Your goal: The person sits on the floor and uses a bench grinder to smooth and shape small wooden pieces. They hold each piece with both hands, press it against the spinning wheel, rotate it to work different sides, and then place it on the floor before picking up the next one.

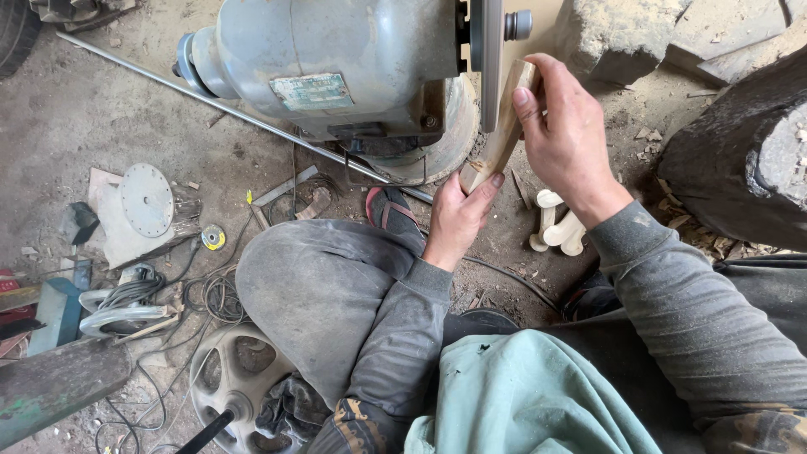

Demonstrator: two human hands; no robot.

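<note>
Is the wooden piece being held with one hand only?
No: the left hand grips the lower end of the wooden piece while the right hand holds its upper end against the grinder's disc.

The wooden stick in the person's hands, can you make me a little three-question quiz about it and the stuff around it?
1. True or false: both hands hold the wooden stick.
2. Which hand grips the stick's upper end, next to the grey disc of the machine? A) left hand B) right hand
3. What lies on the dirt floor just below the right hand?

Key
1. True: the left hand holds the lower end and the right hand the upper end.
2. B.
3. A small pile of pale carved wooden pieces.
</note>
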